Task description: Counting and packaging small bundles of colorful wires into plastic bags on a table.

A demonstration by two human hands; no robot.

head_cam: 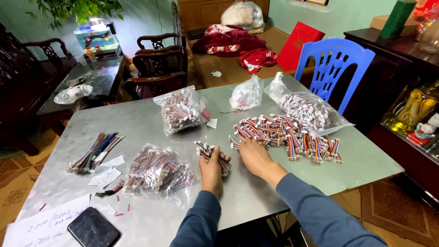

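My left hand (211, 168) is closed around a bunch of short multicoloured wire connectors (206, 150), whose white plug ends stick out above and beside the fist. My right hand (254, 155) rests palm down on the grey metal table (256, 192), its fingertips touching the near left edge of a loose pile of the same connectors (286, 132). Both arms wear dark blue sleeves.
Clear bags of connectors lie at the near left (157, 173), the far middle (182, 110) and the far right (306, 107). A loose bundle of long coloured wires (93, 152), paper slips and a black phone (93, 228) sit at the left. A blue plastic chair (334, 68) stands behind the table.
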